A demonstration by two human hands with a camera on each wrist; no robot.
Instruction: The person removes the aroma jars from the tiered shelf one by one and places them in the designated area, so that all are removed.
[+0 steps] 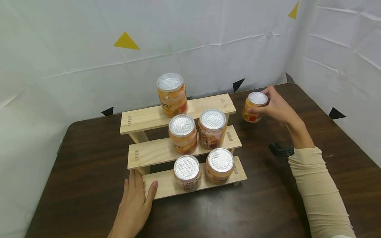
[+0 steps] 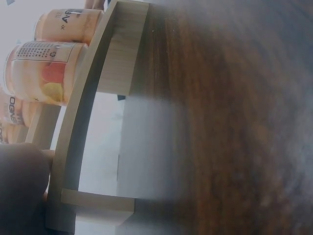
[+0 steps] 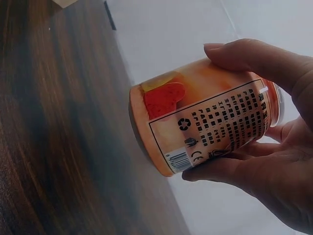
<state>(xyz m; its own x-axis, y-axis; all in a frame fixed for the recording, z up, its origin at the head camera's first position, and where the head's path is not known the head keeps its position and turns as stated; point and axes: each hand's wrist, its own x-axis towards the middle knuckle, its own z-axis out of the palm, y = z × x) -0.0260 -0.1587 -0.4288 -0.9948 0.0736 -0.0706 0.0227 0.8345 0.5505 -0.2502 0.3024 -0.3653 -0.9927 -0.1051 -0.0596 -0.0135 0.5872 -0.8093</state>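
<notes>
In the head view a three-tier wooden shelf (image 1: 160, 148) stands on the dark table. My left hand (image 1: 134, 201) rests at its left end, fingers straight and thumb on the lowest board. Off to the right, my right hand (image 1: 278, 107) grips an orange can (image 1: 252, 112) with a silver lid between thumb and fingers. The right wrist view shows this can (image 3: 205, 117) tilted, its printed label and barcode facing the camera. One can (image 1: 172, 99) sits on the top tier, two cans (image 1: 183, 140) on the middle and two cans (image 1: 187, 178) on the lowest.
The dark wooden table (image 1: 89, 165) reaches back to a white cloth backdrop (image 1: 193, 29) with yellow and black triangles. A black band (image 1: 281, 150) is near the right wrist. Shelf legs (image 2: 100, 200) show in the left wrist view.
</notes>
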